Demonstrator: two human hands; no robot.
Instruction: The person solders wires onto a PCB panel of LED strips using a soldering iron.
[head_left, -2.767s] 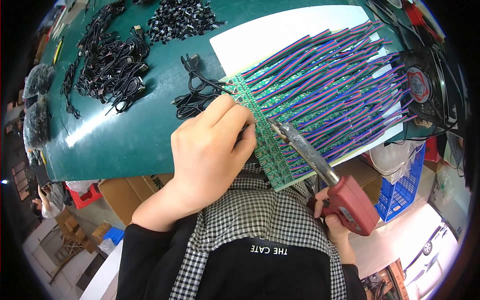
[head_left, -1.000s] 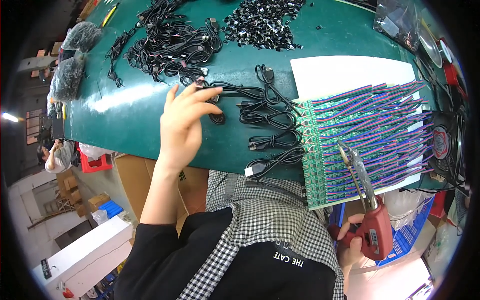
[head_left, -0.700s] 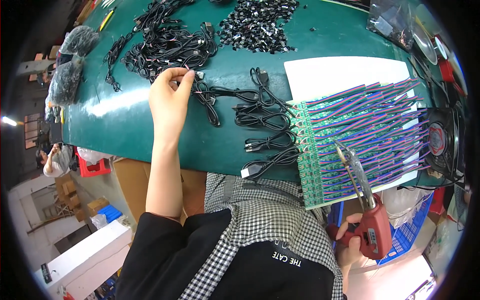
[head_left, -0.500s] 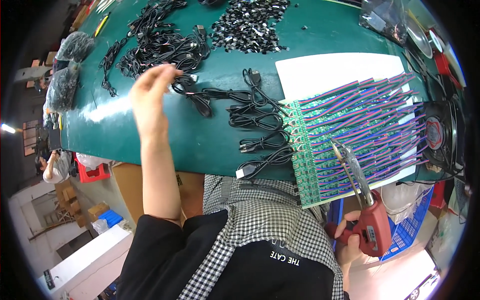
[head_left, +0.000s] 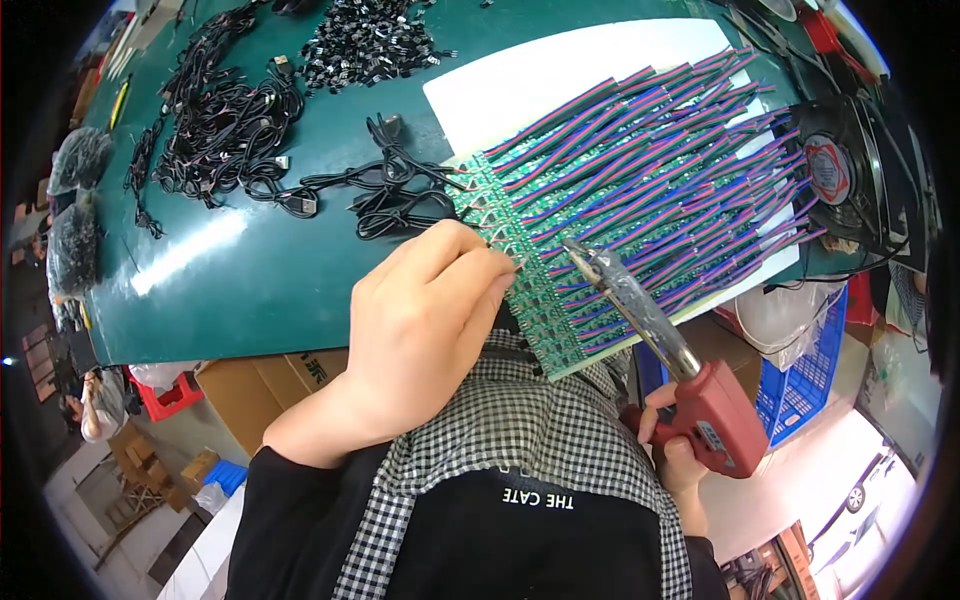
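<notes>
My left hand [head_left: 425,310] is at the left edge of the green circuit board panel [head_left: 550,345], its fingertips pinched together. What they hold, if anything, is hidden behind the fingers. In my right hand [head_left: 675,450] is a red soldering gun [head_left: 722,420], gripped by its handle. Its long metal barrel points up and left, and the tip is over the boards. Rows of red, blue and black wires [head_left: 640,180] run rightward from the panel. Coiled black USB cables [head_left: 400,210] lie against its left edge, some with wire ends on the boards.
A tangled heap of black cables [head_left: 225,135] and a pile of small black connectors [head_left: 365,45] lie farther back on the green table [head_left: 290,290]. White sheet material [head_left: 560,70] is under the panel. A round black fan [head_left: 835,170] stands at right; a blue crate [head_left: 805,375] is below.
My left hand has come from the cable heap to the panel's left edge, fingers pinched. The soldering gun stays in my right hand. The whole view has shifted, with the table things now farther left.
</notes>
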